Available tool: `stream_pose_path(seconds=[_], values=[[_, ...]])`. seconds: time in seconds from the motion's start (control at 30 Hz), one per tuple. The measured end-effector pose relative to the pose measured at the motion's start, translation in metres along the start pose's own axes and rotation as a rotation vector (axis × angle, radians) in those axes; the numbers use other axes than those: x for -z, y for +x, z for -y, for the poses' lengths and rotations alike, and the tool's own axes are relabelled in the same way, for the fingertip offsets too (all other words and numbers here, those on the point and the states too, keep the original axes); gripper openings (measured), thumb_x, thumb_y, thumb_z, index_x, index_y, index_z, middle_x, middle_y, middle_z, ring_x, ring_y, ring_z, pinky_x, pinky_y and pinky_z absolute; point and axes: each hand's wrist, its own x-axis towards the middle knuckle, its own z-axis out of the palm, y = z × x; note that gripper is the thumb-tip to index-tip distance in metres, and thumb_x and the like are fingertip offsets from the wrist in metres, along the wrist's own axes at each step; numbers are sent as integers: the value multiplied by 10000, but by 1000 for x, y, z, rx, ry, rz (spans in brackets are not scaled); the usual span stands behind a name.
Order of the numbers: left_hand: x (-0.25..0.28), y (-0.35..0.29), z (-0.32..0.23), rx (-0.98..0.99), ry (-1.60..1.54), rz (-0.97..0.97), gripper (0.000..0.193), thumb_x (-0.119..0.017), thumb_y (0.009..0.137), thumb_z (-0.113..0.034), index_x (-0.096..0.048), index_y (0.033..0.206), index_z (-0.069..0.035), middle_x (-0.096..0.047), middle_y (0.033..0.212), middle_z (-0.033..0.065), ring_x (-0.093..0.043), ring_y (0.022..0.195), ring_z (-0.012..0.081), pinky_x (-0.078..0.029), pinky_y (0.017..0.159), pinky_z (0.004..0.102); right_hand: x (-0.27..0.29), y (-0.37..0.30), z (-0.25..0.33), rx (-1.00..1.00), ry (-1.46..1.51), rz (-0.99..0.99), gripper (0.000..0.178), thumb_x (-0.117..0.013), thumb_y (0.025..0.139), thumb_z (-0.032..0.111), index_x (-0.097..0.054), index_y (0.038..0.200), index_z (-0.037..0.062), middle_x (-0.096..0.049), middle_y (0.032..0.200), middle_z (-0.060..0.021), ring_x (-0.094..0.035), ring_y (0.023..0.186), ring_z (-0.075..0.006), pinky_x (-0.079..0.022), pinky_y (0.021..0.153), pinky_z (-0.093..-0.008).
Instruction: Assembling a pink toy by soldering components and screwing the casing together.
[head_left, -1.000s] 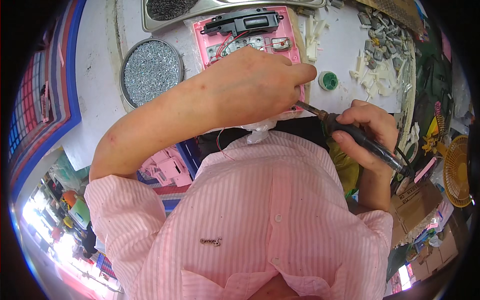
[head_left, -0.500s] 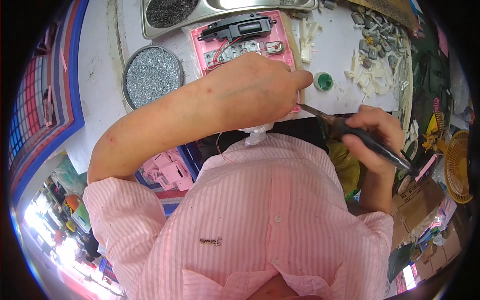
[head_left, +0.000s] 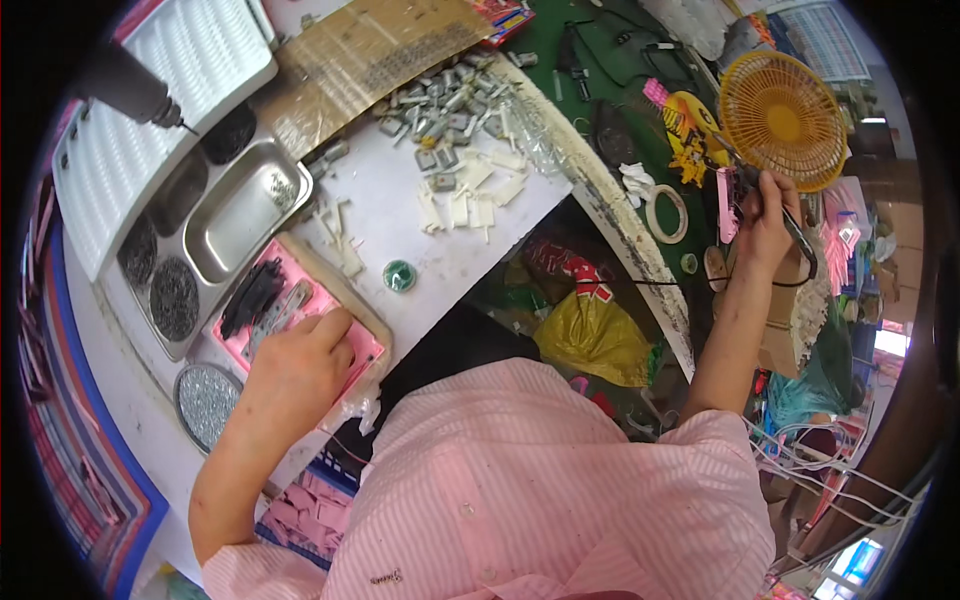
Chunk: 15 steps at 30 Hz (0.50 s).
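My left hand (head_left: 305, 365) rests on a pink plastic housing (head_left: 372, 347) at the bench's near edge. Its fingers are bent and pressed together; their tips, and whatever they pinch, are hidden. A black part (head_left: 252, 298) and small metal-coloured pieces sit inside the housing, which lies on a tan pad (head_left: 345, 290). Far out to the right, my right hand (head_left: 767, 215) is closed round the dark handle of a soldering iron (head_left: 795, 232), its cord hanging below. The iron's tip points up and away, close to a small pink piece (head_left: 728, 205) beside the hand.
A round tin of small screws (head_left: 205, 405) and a metal compartment tray (head_left: 225, 220) stand left of the housing. A green-topped tub (head_left: 399, 275), white plastic parts (head_left: 480, 190) and small motors (head_left: 440, 110) lie on the bench. An electric screwdriver (head_left: 130, 90) hangs at upper left. An orange fan (head_left: 782, 120) stands at right.
My view has turned to the right. My right hand has carried the soldering iron from beside the housing out to the far right. My left hand stays at the housing.
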Motion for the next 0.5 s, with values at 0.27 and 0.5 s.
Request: stream_pose_path(seconds=[0.27,0.5], values=[[4,-4,-4,-41,64,-20,158,-619,817,-168,-659,769,-22,-623,1022,70,-652,853,216,-548,628,370,-21,18,-39,29,-213,-32,72,-728,873,91,-686,909,45,-634,806,24,-516,671,-42,-367,578,-199],[-1,-12,7,44,-66,9,121,-632,868,-147,-664,893,-34,-617,1076,76,-652,834,269,-545,660,390,-5,11,-82,-660,221,145,393,-675,969,302,-578,1232,27,-557,831,-10,-447,638,-90,-348,491,-203]])
